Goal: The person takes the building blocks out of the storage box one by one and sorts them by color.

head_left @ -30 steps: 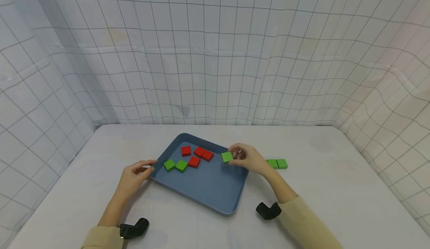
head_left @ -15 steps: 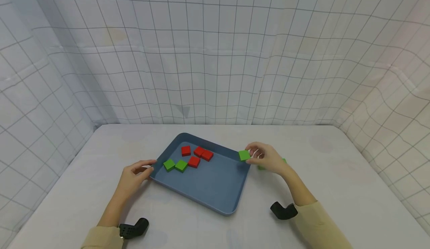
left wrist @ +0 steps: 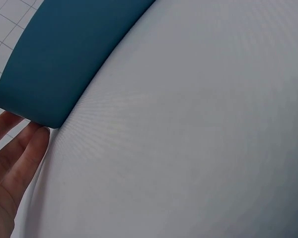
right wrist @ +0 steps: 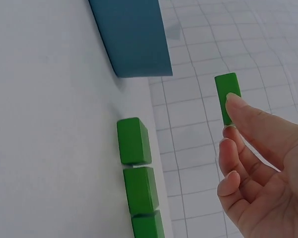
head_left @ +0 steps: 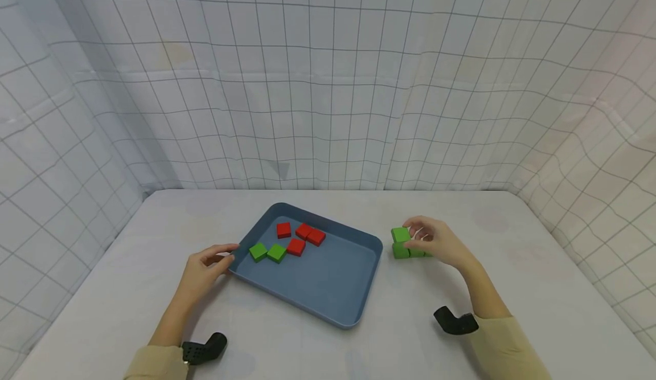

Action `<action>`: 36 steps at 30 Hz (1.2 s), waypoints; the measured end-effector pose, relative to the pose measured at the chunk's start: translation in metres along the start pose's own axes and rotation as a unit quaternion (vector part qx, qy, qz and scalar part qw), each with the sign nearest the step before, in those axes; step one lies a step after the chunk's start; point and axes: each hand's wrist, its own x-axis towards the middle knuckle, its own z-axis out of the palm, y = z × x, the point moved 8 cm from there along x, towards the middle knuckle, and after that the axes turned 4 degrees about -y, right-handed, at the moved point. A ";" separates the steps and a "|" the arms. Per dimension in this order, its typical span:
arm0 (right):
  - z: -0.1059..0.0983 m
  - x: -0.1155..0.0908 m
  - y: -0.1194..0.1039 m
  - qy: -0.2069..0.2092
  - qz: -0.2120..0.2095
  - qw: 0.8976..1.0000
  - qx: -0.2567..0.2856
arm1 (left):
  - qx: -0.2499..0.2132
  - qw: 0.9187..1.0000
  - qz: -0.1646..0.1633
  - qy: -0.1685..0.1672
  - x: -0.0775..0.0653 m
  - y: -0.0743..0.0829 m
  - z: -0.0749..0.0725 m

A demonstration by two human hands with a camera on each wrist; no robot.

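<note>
My right hand [head_left: 435,242] pinches a green block [right wrist: 226,96] between thumb and fingertips, its other fingers loosely curled. In the right wrist view the block is apart from a row of three green blocks [right wrist: 134,141] standing close together on the table. The head view shows it above and behind the row's left end; the hand partly covers that row. At the left corner of a blue-grey tray [head_left: 328,280], my left hand [head_left: 201,272] holds the edge with bent fingers and thumb. Inside lie two green blocks [head_left: 277,253] and several red blocks [head_left: 296,247].
The white table [head_left: 287,346] carries the tray left of the green row. White grid-patterned curtains [head_left: 328,95] hang at the back and both sides. A dark wrist mount [head_left: 456,322] sticks out from the right forearm, another mount [head_left: 205,348] from the left.
My right hand has carried the green block rightward, from over the tray to above the green row beside it. The left hand and tray have stayed in place.
</note>
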 end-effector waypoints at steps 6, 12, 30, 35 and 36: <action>-0.017 -0.013 0.014 0.014 0.019 1.000 -0.008 | 0.001 1.000 -0.004 0.001 0.000 0.000 0.000; -0.032 -0.026 0.026 0.025 0.030 0.999 -0.017 | 0.008 1.000 -0.004 0.000 0.000 -0.002 0.000; -0.057 -0.052 0.078 0.025 0.099 0.995 -0.007 | 0.016 1.000 -0.006 -0.001 0.001 -0.004 0.000; -0.055 -0.055 0.090 0.015 0.124 0.992 -0.009 | 0.014 1.000 -0.006 -0.002 0.000 -0.004 0.000; -0.054 -0.055 0.091 0.014 0.126 0.992 -0.015 | 0.014 1.000 -0.006 -0.002 0.000 -0.003 0.000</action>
